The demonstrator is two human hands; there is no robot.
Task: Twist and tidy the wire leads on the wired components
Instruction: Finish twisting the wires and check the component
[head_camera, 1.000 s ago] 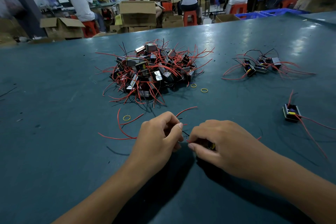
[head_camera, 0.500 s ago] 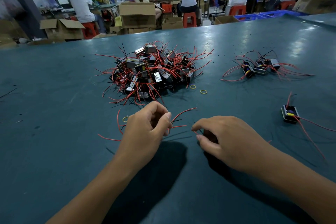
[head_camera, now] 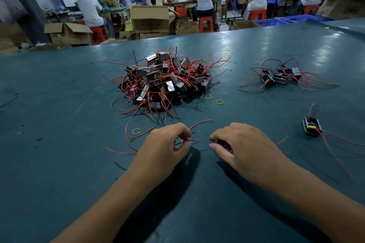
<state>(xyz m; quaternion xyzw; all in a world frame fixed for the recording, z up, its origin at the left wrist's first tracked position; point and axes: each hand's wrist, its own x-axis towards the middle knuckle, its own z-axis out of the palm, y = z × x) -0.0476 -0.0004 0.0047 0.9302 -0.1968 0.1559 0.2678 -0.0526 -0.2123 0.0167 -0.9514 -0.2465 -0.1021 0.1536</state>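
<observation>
- Two hands work just in front of the big pile (head_camera: 164, 83) — left hand (head_camera: 164, 148) pinches thin wires (head_camera: 194, 140).
- Right hand (head_camera: 243, 148) curls round a small block (head_camera: 223, 143).
- Wires look light and springy — best pinched near their tips.

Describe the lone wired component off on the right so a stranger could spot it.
Start at the big pile of components mid-table, then look right and nearer, past the small group. The single component sits alone, a black block with a yellow patch and long red leads trailing.
</observation>
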